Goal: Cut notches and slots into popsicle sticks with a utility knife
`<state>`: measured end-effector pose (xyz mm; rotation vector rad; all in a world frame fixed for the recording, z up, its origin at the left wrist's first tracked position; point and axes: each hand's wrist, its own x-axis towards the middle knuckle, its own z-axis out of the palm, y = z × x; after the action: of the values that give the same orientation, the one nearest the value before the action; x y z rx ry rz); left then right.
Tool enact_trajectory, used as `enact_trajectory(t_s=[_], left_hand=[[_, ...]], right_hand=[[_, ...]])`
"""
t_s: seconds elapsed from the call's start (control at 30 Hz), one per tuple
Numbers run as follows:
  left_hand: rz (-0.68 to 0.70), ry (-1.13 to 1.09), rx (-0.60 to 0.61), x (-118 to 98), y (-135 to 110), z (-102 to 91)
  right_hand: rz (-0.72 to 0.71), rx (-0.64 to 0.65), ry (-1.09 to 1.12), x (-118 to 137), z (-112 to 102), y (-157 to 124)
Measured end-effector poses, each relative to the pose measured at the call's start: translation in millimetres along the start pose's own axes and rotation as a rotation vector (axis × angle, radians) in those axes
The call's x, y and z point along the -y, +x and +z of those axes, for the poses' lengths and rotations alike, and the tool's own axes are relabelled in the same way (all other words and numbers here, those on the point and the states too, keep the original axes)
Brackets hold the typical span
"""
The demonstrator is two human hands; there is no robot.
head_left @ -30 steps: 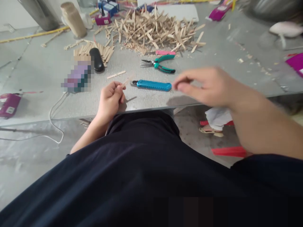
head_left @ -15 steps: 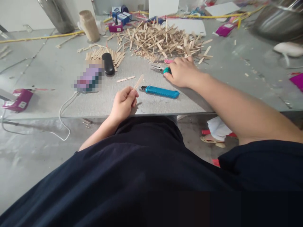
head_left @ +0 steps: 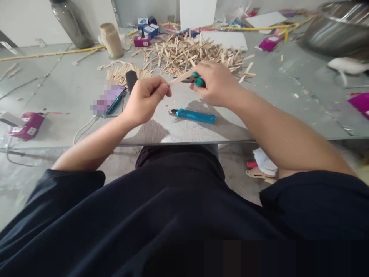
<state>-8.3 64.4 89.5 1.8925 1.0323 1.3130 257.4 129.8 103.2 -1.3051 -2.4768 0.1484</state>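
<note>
Above the bench [head_left: 57, 88], the left hand [head_left: 147, 98] has its fingers clamped on a stick [head_left: 180, 78], and the right hand [head_left: 216, 84] grips pliers [head_left: 198, 80] at the stick's far end, beyond the cutter [head_left: 193, 115].

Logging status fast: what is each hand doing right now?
Left hand: closed, pinching a wooden stick.
Right hand: closed, holding the green-handled pliers at the stick.
</note>
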Motion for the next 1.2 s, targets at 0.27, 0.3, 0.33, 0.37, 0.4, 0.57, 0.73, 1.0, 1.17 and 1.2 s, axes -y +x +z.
enact_trajectory(t_s=[0.27,0.3,0.33,0.37,0.4,0.57,0.73,1.0,1.17,1.2], left_hand=[[0.070,-0.024,-0.058,52.7,35.9,13.4],[0.060,-0.038,-0.042,55.7,33.6,15.4],[0.050,-0.050,-0.024,57.2,31.1,16.8],[0.041,-0.060,-0.001,57.7,28.7,17.6],[0.032,-0.067,0.016,57.5,26.7,17.9],[0.010,-0.083,0.034,56.4,23.5,16.2],[0.002,-0.114,0.103,62.3,24.7,13.3],[-0.085,-0.243,0.126,59.2,23.8,19.1],[-0.182,-0.270,0.080,50.8,22.8,24.4],[-0.195,-0.275,0.083,49.5,22.3,24.8]], right_hand=[[-0.113,-0.030,0.070,-15.1,14.5,17.5],[-0.122,-0.035,0.072,-16.9,16.7,14.7],[-0.131,-0.042,0.075,-18.3,18.4,11.6],[-0.136,-0.049,0.082,-19.5,19.5,8.8],[-0.140,-0.055,0.092,-20.5,20.1,6.4],[-0.118,-0.065,0.075,-22.2,21.4,2.9],[-0.109,-0.038,0.079,-21.8,24.8,3.3],[-0.103,-0.038,0.058,-19.6,25.3,1.4],[-0.097,-0.055,0.020,-21.5,29.7,2.7],[-0.097,-0.066,0.005,-21.0,30.5,2.8]])
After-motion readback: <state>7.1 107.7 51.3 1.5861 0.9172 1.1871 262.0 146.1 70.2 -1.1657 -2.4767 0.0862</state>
